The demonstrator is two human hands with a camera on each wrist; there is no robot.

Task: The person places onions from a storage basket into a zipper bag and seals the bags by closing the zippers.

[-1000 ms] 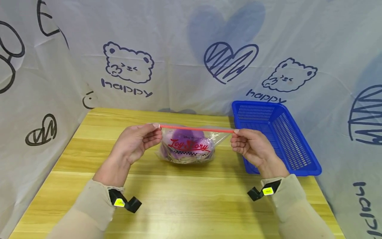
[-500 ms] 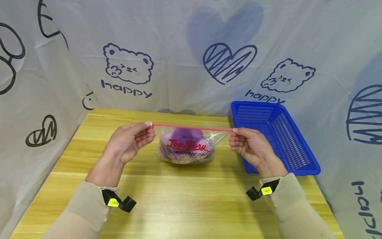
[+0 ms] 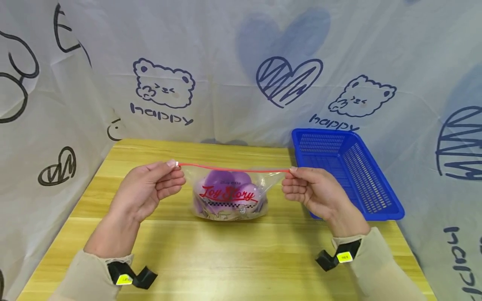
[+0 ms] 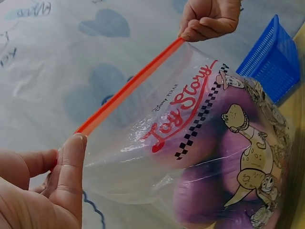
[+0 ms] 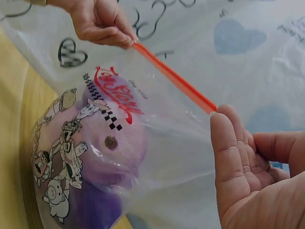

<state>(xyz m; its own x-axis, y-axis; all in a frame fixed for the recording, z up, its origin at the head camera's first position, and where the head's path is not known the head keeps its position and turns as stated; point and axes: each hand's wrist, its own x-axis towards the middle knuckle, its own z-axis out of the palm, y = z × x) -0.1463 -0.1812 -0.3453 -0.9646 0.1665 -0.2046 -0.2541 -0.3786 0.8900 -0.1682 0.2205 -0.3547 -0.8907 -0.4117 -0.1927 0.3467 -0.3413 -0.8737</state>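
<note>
A clear zip bag (image 3: 260, 205) with "Toy Story" lettering and cartoon figures hangs between my hands, its base low over the table. Several rounded purple things (image 5: 128, 157) fill its lower part; one shows a brown round spot. Along the top runs a red zip strip (image 3: 229, 169), drawn nearly straight with a slight sag. My left hand (image 3: 148, 186) pinches the strip's left end between thumb and finger, by a small white piece (image 3: 177, 163). At the other end my right hand (image 3: 318, 192) pinches the corner, remaining fingers curled beneath.
A blue plastic basket (image 3: 384, 184) with slotted walls stands at the right back of the wooden table (image 3: 233, 259). White cloth (image 3: 226, 37) printed with hearts and bears hangs behind and at both sides.
The left hand has moved left and toward me, the right hand slightly left. The strip shows more length between them, and the bag has shifted toward me and a little left.
</note>
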